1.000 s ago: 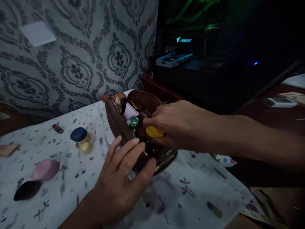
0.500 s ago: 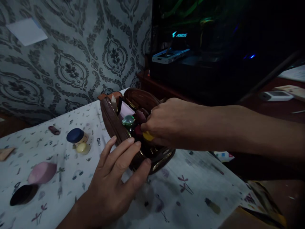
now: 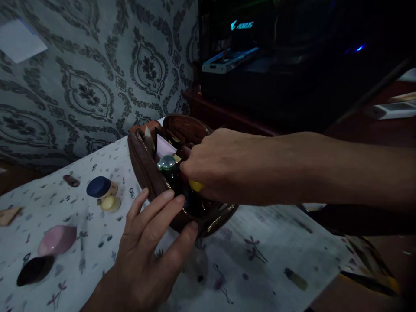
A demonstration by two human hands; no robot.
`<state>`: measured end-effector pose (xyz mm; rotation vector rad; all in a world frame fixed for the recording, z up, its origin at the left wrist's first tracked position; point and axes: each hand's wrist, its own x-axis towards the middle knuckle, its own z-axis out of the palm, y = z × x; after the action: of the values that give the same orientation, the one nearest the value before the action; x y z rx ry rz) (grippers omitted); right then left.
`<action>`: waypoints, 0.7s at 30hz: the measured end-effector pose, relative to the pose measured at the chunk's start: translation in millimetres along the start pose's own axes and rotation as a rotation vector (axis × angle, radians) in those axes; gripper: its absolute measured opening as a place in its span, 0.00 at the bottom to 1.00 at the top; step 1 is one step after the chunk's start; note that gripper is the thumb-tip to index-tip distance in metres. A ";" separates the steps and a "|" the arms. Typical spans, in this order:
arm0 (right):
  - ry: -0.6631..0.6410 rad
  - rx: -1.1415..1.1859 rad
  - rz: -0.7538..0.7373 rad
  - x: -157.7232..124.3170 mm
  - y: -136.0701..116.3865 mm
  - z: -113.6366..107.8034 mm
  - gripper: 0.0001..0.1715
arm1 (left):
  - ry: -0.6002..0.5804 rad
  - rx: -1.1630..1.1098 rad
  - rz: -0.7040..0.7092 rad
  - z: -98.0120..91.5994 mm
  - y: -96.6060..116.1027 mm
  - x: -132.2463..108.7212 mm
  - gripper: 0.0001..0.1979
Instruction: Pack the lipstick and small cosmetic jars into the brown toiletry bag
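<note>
One brown bag point(image 3: 143, 160) sits unzipped on the patterned cloth point(image 3: 276, 247); my left hand point(image 3: 144, 249) is spread, grasping nothing, its fingertips at the bag's near rim; my right hand point(image 3: 211, 160) is down inside the bag, against something yellow point(image 3: 196, 186), and whether it grips that I cannot tell; a lilac tube point(image 3: 165, 148) leans within the bag; left of the bag stands a blue-lidded jar point(image 3: 99, 187).
</note>
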<state>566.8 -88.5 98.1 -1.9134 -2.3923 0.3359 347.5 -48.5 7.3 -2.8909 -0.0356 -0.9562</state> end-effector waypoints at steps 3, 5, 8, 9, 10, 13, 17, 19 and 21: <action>0.003 -0.030 -0.017 -2.2 -0.1 -1.6 0.06 | 0.012 -0.004 -0.015 1.1 0.9 -0.7 0.17; 0.015 -0.020 -0.030 -2.4 0.0 0.1 0.04 | 0.050 -0.019 -0.049 3.2 3.4 -0.8 0.16; 0.013 0.042 -0.043 -0.3 -0.1 8.2 0.07 | 0.092 -0.037 -0.080 6.3 5.8 -1.4 0.15; 0.016 0.066 -0.043 0.9 -0.2 12.0 0.07 | 0.094 -0.039 -0.081 6.9 5.8 -1.9 0.15; 0.022 0.090 -0.043 2.1 -0.1 16.0 0.05 | 0.092 -0.040 -0.074 7.3 5.4 -2.6 0.16; 0.059 0.154 -0.056 4.4 1.2 25.8 0.03 | 0.073 -0.043 -0.060 7.5 3.9 -4.1 0.16; 0.055 0.204 -0.066 1.9 3.2 26.6 0.08 | 0.086 -0.041 -0.102 8.2 4.1 -3.4 0.16; 0.026 0.199 -0.054 -0.3 2.5 22.9 0.07 | 0.091 -0.040 -0.102 8.4 4.2 -2.7 0.16; -0.005 0.186 -0.046 -1.0 1.0 19.2 0.07 | 0.083 -0.040 -0.089 8.2 3.8 -2.5 0.16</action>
<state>564.5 -91.7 79.2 -1.7774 -2.3112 0.5403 350.5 -51.5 -1.1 -2.9047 -0.1422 -1.1035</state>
